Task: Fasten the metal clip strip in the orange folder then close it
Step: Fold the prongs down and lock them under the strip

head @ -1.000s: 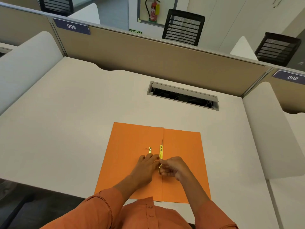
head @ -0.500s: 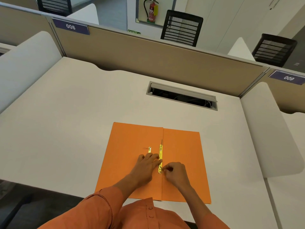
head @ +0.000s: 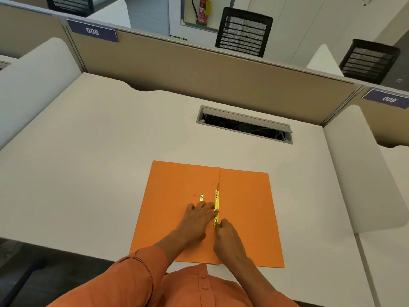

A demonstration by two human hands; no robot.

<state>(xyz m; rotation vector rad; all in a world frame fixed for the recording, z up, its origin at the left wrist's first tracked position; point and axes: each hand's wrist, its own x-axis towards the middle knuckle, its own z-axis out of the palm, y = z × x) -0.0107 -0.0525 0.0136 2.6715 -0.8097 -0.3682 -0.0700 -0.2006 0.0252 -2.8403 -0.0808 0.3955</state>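
The orange folder (head: 243,207) lies open and flat on the desk near its front edge. A gold metal clip strip (head: 216,201) runs along the centre fold. My left hand (head: 197,220) lies flat on the left flap, its fingertips pressing on the strip's middle. My right hand (head: 228,238) pinches the strip's near end between fingertips. A second short gold piece (head: 201,196) lies on the left flap just beyond my left fingers, with thin prongs sticking out to its left.
The white desk (head: 99,169) has a cable slot with an open lid (head: 244,124) behind the folder. Beige partition walls (head: 199,69) close the back, white side panels (head: 363,173) flank the desk. Black chairs stand beyond the partition.
My right hand has slid down and toward the strip's near end, lowering onto the folder. The strip lies flatter along the fold. My left hand has stayed in place.
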